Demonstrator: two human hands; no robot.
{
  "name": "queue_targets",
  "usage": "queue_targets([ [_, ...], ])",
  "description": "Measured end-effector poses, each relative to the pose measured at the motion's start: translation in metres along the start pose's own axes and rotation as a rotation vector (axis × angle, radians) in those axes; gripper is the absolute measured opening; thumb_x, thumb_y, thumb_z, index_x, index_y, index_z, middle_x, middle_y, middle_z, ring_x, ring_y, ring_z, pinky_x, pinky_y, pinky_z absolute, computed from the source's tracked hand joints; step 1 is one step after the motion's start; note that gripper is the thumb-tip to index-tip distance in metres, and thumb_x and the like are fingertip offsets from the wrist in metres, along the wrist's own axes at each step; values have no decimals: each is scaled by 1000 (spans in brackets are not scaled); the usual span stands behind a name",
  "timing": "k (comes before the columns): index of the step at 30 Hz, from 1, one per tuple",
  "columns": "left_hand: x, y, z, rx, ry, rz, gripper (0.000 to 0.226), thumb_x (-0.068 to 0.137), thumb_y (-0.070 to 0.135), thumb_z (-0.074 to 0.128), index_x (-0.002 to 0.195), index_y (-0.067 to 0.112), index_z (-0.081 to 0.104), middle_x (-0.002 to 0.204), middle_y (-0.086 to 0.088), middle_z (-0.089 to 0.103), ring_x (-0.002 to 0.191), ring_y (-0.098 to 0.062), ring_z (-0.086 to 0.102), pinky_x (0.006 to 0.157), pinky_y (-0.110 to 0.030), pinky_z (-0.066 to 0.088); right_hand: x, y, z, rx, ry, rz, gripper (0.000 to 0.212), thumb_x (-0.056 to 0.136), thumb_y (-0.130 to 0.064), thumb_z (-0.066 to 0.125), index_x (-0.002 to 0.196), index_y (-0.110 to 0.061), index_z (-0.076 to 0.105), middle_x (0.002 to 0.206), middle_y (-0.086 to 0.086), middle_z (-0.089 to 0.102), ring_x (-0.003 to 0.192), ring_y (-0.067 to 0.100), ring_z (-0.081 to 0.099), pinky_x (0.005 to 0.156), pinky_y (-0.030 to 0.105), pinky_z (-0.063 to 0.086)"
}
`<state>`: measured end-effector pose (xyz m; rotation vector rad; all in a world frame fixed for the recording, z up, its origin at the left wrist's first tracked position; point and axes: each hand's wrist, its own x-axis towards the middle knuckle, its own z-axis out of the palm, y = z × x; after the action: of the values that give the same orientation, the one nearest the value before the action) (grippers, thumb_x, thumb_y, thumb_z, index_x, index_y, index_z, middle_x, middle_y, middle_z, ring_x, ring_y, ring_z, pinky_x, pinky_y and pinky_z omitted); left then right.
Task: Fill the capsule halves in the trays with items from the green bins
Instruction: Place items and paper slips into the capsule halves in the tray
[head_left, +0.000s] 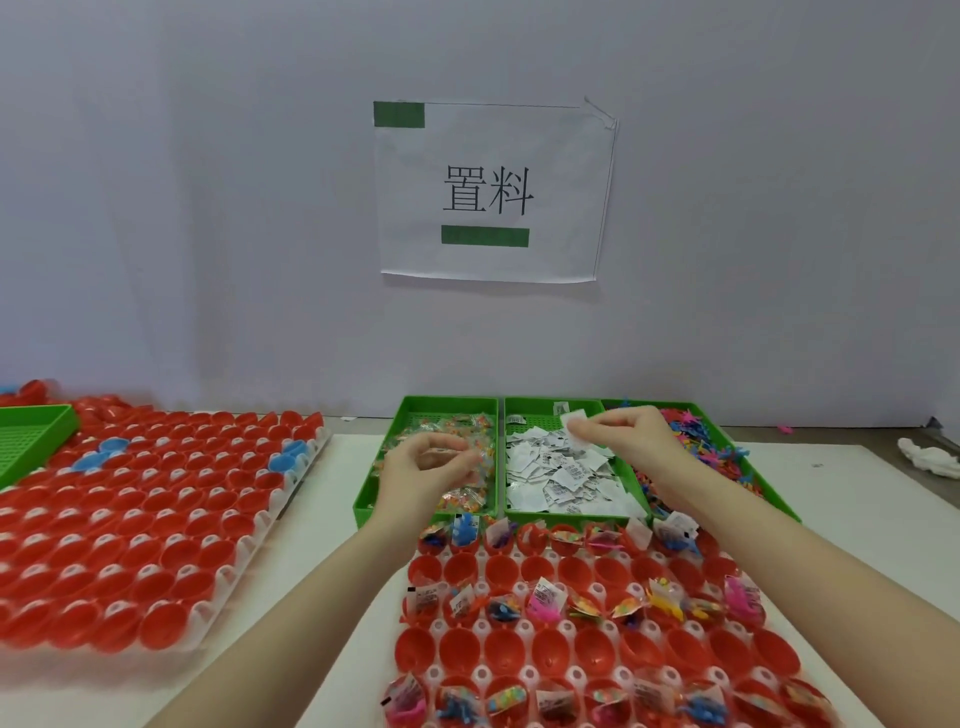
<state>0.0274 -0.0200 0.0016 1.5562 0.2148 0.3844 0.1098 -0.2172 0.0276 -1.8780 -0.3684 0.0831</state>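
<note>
My right fingers (576, 430) pinch one small white paper slip (575, 420), held flat-on above the middle bin, its long axis running roughly from 11 to 5 o'clock. My right hand (631, 435) hangs over the boundary between the middle and right bins. My left fingers (462, 457) are curled in among clear packets of coloured bits (470, 496); whether they actually grip one I cannot tell, for blur. My left hand (423, 465) sits over the left bin.

Three green bins stand side by side at 12 o'clock from my hands' tray: the left bin (415, 410) with the packets, the middle bin (540, 408) with a heap of white slips, the right bin (722, 421) with small coloured plastic figures (696, 441).

Toward 6 o'clock, just beside the bins, lies the near tray (524, 626) of red capsule halves (462, 649), open ends up. Five rows show: three filled, two empty, alternating. At 9 o'clock a second tray (228, 577) holds many empty red halves and about four blue halves (288, 460). A fourth green bin (31, 436) sits at 10 o'clock. The bench (322, 597) is white; a paper sign (488, 192) hangs on the wall.
</note>
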Motion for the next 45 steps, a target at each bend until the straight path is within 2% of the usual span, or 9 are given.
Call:
queue_targets([
  [8,-44,23,35,-217,-165,-23,8,73,11,72,81,13,73,80,-5,73,71,-11,69,64,-14,52,-55,-37,14,45,-246,-125,16,82,-24,66,88,-13,75,79,-4,72,64,-4,60,62,14,44],
  [11,-61,33,36,-436,-262,-83,13,65,16,67,72,16,78,81,-5,74,77,-15,71,63,-15,52,-67,-40,17,-70,-161,-270,11,82,-24,67,88,-18,75,81,22,69,72,33,60,66,29,47],
  [13,-69,37,35,-501,-288,-95,19,70,20,63,80,11,77,83,-5,74,80,-16,71,64,-15,52,-73,-39,18,-133,-83,-345,6,82,-25,68,84,-28,74,64,19,61,56,22,46,57,22,38],
  [17,-77,41,32,-453,-245,-123,11,81,8,62,88,10,70,82,-2,74,73,-13,71,61,-16,53,-84,-42,19,-225,-30,-428,10,82,-27,67,84,-36,64,53,-11,31,45,3,31,47,12,28],
  [23,-83,50,26,-479,-314,-234,17,78,0,61,91,9,67,83,-6,74,71,-14,71,58,-16,53,-97,-48,18,-175,-155,-286,23,88,-21,60,103,-37,53,68,-5,29,50,2,31,52,11,32],
  [28,-89,50,23,-334,-301,-132,16,81,2,64,93,10,68,79,-2,74,70,-11,70,61,-14,52,-105,-55,14,282,-224,-72,34,97,-12,29,113,-13,58,64,0,24,55,11,25,53,22,29],
  [32,-98,49,29,-71,-289,9,20,82,6,67,97,21,65,68,8,71,64,-5,68,59,-11,50,-113,-56,4,126,-203,-136,37,95,-6,37,125,-20,54,58,-4,34,52,6,38,57,14,38],
  [37,-106,52,37,-33,-291,104,16,79,8,70,89,15,60,68,1,69,59,-4,66,55,-11,49,-133,-57,-13,34,-155,-320,41,62,-10,78,96,-28,64,68,-12,69,66,3,67,63,14,52],
  [45,-121,56,51,-172,-418,51,15,72,6,72,83,12,65,76,-3,73,68,-12,69,59,-19,54,-158,-58,-35,53,-150,-241,30,43,-33,77,72,-26,76,74,-2,74,63,12,70,57,13,50],
])
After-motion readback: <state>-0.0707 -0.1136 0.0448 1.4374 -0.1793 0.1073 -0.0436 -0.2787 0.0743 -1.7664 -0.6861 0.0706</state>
